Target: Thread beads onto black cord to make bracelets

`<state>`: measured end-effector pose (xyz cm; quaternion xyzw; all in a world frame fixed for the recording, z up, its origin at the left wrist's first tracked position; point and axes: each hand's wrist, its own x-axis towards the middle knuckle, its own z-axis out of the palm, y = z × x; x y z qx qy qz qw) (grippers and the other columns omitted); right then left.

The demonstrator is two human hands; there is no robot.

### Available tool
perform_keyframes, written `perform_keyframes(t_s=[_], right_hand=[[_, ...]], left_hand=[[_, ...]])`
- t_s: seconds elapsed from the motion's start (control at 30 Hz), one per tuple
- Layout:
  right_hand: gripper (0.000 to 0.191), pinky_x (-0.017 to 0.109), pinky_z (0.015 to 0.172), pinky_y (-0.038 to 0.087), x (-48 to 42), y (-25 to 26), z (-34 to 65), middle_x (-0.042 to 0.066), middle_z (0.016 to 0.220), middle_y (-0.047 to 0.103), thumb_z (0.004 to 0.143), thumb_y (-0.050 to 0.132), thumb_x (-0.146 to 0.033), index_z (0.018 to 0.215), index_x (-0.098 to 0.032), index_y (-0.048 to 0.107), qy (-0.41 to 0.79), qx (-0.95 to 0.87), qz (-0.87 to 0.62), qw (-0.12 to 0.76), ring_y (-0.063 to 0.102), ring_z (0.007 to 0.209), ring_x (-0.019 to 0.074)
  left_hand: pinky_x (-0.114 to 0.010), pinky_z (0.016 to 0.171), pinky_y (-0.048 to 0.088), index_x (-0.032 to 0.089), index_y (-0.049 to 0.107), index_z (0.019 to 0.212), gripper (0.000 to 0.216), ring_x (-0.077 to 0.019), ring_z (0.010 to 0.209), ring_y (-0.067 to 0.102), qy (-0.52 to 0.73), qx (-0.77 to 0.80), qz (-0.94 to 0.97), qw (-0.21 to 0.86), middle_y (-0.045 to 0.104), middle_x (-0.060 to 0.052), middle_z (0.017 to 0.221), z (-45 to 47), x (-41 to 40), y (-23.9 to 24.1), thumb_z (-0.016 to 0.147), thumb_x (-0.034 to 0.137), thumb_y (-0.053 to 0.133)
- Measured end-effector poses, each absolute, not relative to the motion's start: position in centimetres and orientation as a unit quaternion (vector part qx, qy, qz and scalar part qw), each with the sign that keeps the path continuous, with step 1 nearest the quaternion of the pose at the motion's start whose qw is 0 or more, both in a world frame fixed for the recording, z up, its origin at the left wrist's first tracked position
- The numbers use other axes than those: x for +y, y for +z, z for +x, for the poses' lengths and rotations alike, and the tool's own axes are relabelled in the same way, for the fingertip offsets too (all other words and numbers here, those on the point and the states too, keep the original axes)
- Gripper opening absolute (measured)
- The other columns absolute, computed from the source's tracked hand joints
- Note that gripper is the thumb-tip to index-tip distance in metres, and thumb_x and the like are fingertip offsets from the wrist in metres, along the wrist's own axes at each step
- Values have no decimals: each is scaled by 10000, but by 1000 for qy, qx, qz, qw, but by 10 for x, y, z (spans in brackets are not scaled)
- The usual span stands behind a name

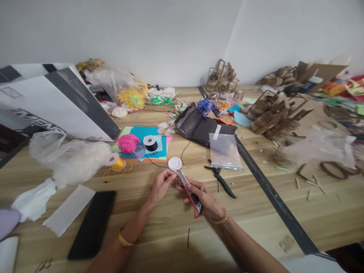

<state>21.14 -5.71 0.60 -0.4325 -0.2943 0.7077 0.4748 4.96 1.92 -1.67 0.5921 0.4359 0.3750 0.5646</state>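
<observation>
My right hand (203, 197) is wrapped around a silver and black utility knife (195, 200), its front end pointing away from me. A red cord lies along the knife and loops below it. Close by on the left, my left hand (162, 185) is closed in a pinch at the fingertips; what it holds is too small to make out. Just beyond the fingers sits a white round disc (174, 163). Black cord runs towards it from a black thread spool (150, 143). Right of my hands lie green-handled pliers (223, 182).
At the left are a pink yarn ball (128, 143), a yellow cord spool (116, 162), a black phone-like slab (92, 224) and a white box (48, 102). A clear zip bag (226, 152), black bubble mailer (196, 127) and small wooden baskets (277, 115) lie to the right.
</observation>
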Motion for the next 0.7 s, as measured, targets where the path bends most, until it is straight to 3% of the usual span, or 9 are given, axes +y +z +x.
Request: perform_keyframes(t_s=[0.23,0.47,0.7], right_hand=[[395,182,558,586,-54,2,213,132,1191,651,733,728,-394,1027,-131,700,735,-243,-403,488,655,1048,258],[408,186,529,555,-56,0,215,127,1140,666,766,687,-442,1059,-159,672,719,-286,-420,474,704,886,211],[523,203,488,481,-60,9,221,65,790,682,869,518,-536,1211,-146,577,642,-442,-478,406,615,581,124]], left_hand=[[-244,621,489,147,580,764,269,-143,667,625,357,415,570,613,701,-51,771,46,18,-10,787,413,620],[-248,555,517,164,531,802,299,-154,654,649,348,432,575,601,705,-51,796,42,19,-14,812,457,584],[-238,524,516,168,503,828,314,-158,640,683,329,434,577,609,708,-64,880,41,18,-10,820,476,566]])
